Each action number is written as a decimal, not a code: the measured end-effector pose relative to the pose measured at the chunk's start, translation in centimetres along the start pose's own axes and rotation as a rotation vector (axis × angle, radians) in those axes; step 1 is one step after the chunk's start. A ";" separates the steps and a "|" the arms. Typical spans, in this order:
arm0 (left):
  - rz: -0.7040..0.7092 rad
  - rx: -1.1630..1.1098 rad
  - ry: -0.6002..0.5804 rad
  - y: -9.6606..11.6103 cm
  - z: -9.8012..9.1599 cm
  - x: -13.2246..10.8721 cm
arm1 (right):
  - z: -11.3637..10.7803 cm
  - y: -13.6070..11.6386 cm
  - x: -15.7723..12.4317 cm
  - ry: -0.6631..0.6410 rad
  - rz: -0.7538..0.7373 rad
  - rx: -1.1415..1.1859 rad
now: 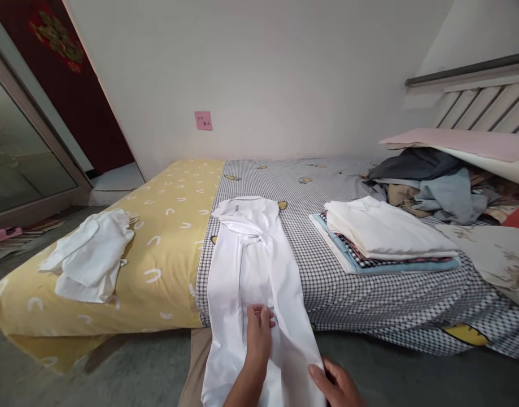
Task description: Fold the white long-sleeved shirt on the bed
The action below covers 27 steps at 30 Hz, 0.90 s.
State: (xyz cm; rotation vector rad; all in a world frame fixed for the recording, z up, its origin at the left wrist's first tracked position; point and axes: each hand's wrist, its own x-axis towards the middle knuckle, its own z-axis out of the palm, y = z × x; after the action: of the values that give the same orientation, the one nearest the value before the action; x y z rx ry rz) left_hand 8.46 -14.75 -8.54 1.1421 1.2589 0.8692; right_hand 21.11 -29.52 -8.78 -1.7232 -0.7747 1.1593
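Observation:
A long white shirt [256, 271] lies stretched over the bed's front edge, its collar end towards the wall and its near end hanging towards me. Both long sides are turned inward, leaving a narrow strip down the middle. My left hand [259, 330] is over that strip, fingers curled in against the cloth; its fingertips are partly hidden. At the lower right, my right hand [337, 383] grips the shirt's right edge, thumb on top and the other fingers around the side.
A crumpled white garment [92, 254] lies on the yellow sheet [170, 271] at left. Folded clothes [390, 232] are stacked on the checked sheet [318, 288] at right. Beyond them is a loose clothes heap [445, 181]. A pink note [203, 120] is on the wall.

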 end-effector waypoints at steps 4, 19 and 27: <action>-0.132 -0.086 -0.332 -0.6 -1.2 -2.1 | 0.2 -0.1 -0.1 0.039 -0.052 -0.009; -0.144 0.338 -0.090 -4.1 -7.4 -8.4 | -0.6 0.2 -0.6 0.139 -0.126 -0.558; -0.188 0.759 0.314 -2.5 -15.6 -2.3 | -2.7 1.7 -0.8 0.223 0.137 -0.159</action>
State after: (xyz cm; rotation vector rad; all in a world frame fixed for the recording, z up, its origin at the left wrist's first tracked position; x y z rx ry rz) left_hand -7.45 -15.01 -9.48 1.4676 2.0195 0.4306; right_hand 23.35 -31.76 -9.59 -2.0251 -0.6340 0.9946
